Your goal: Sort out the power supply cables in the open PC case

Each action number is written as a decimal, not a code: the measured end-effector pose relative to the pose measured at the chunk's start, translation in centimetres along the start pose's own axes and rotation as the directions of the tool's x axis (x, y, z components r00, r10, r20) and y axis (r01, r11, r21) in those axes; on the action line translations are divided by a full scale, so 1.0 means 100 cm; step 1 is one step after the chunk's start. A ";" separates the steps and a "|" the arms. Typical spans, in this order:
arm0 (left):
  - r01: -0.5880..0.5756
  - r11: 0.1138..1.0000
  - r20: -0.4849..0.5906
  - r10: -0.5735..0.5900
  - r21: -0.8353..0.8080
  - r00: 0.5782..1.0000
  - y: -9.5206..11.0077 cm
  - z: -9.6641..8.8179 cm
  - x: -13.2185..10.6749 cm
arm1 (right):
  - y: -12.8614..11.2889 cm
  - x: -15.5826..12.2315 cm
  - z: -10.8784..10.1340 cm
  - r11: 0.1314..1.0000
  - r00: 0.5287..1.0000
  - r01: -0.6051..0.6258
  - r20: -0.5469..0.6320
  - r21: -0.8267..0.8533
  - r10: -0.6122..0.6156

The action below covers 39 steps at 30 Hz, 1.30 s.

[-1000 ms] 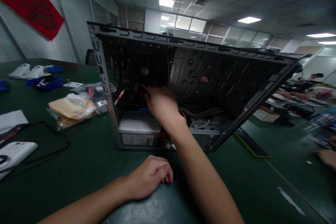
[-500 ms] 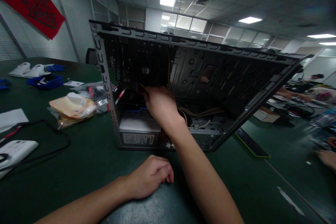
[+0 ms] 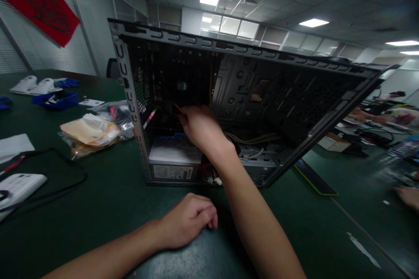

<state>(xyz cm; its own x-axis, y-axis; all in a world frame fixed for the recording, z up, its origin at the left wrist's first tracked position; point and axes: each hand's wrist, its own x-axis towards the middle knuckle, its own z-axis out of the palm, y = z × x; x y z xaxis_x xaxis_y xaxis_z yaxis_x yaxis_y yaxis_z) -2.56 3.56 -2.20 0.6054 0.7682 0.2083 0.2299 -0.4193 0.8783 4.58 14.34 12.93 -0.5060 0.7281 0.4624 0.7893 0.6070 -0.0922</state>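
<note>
An open black computer case [image 3: 235, 45] stands on the green table with its inside facing me. My right hand [image 3: 203, 128] reaches into it, below the CPU fan [image 3: 181, 86]. Its fingers are closed in a pinch, and thin orange-red wires [image 3: 177, 108] run to the fingertips, which are partly hidden. Under that hand lies the power supply [image 3: 173, 171], its label toward me. Loose cables [image 3: 252, 138] run to the right of my wrist. In front of the case, my left hand [image 3: 190, 221] rests on the tabletop, fingers curled in and nothing visible in them.
Plastic bags [image 3: 90, 133], a blue tray [image 3: 55, 100] and a white power strip [image 3: 21, 189] with a black cord lie to the left. On the right are a dark flat strip with a green edge [image 3: 316, 178], an open box [image 3: 333, 141] and other people's hands [image 3: 407, 196].
The case's upper edge sits slightly higher and wider in view. My right hand has shifted a little to the right, still pinching at the wires. My left hand stays put.
</note>
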 end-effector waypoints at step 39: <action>0.018 0.997 0.024 -0.020 0.079 1.000 0.005 0.000 0.001 | -0.006 0.000 0.003 1.000 1.000 -0.006 -0.004 -0.028 0.006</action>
<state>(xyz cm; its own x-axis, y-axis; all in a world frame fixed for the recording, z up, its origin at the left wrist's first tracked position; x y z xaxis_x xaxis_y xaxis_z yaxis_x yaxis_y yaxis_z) -2.40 3.47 -1.75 0.6192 0.7642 0.1804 0.3001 -0.4426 0.8450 3.96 14.07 12.78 -0.4995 0.7307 0.4654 0.8020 0.5931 -0.0704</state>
